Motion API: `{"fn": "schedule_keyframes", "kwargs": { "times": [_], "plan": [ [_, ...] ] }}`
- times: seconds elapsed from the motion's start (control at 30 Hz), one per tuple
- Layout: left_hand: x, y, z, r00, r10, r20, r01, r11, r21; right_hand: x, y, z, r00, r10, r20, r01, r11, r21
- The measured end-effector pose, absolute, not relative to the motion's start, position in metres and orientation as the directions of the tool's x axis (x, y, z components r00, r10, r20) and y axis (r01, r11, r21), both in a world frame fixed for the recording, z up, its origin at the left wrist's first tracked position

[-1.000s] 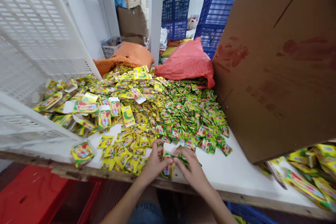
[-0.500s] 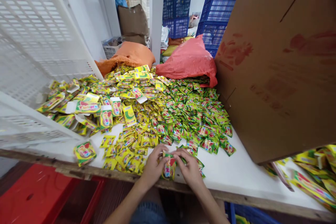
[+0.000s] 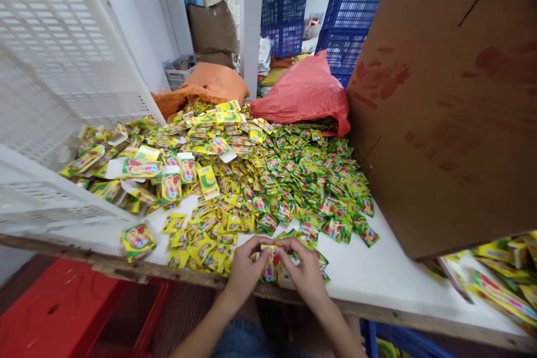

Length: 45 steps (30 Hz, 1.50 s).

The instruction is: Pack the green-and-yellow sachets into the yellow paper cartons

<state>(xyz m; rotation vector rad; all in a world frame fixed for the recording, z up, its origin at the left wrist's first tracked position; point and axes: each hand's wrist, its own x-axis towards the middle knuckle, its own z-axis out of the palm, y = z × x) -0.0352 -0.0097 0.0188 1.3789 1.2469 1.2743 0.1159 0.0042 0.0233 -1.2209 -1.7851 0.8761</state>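
Where the desk (image 3: pixel 377 279) meets its near edge, the left hand (image 3: pixel 243 268) and right hand (image 3: pixel 304 271) both pinch a small yellow-green box (image 3: pixel 272 266) printed with red fruit, held upright between them.

your left hand (image 3: pixel 245 269) and right hand (image 3: pixel 305 273) are bare: no gloves, rings or watch show on them. both forearms are bare too, with no sleeve reaching as far as the frame's lower edge. below and between your wrists, a patch of blue denim (image 3: pixel 239 340) covers your lap.
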Motion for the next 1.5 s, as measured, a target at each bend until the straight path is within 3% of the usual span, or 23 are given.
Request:
{"fn": "schedule_keyframes", "kwargs": {
  "times": [0.27,0.5,0.67,0.8,0.9,1.03,1.23,1.4,1.5],
  "plan": [
    [-0.032,0.001,0.017,-0.07,0.996,0.057,0.093,-0.051,0.994,0.112,0.01,0.033,-0.23,0.961,0.152,0.353,0.228,-0.907],
    [-0.042,-0.004,0.012,0.03,0.995,0.092,0.057,-0.094,0.994,0.118,0.005,0.015,-0.225,0.953,0.202,0.308,0.266,-0.913],
    [-0.046,-0.01,0.011,0.086,0.996,0.031,0.031,-0.034,0.999,0.115,-0.003,-0.005,-0.185,0.969,0.161,0.234,0.203,-0.951],
    [-0.039,-0.015,0.014,0.068,0.997,0.028,-0.071,-0.024,0.997,0.11,-0.003,0.004,-0.131,0.96,0.249,0.296,0.277,-0.914],
    [-0.035,-0.017,0.014,0.053,0.998,0.027,-0.082,-0.022,0.996,0.108,0.001,0.023,-0.212,0.939,0.273,0.351,0.333,-0.875],
    [-0.036,-0.017,0.013,0.077,0.997,0.024,-0.091,-0.017,0.996,0.109,0.009,0.042,-0.319,0.928,0.194,0.395,0.316,-0.863],
    [-0.04,-0.015,0.01,0.07,0.995,0.064,-0.11,-0.056,0.992,0.114,0.014,0.044,-0.409,0.896,0.171,0.414,0.349,-0.84],
    [-0.044,-0.013,0.006,0.039,0.994,0.106,-0.023,-0.106,0.994,0.12,0.006,0.031,-0.415,0.895,0.167,0.344,0.324,-0.881],
    [-0.045,-0.016,0.006,0.036,0.995,0.096,0.056,-0.098,0.994,0.115,-0.003,0.017,-0.285,0.949,0.135,0.311,0.225,-0.924]
  ]
}}
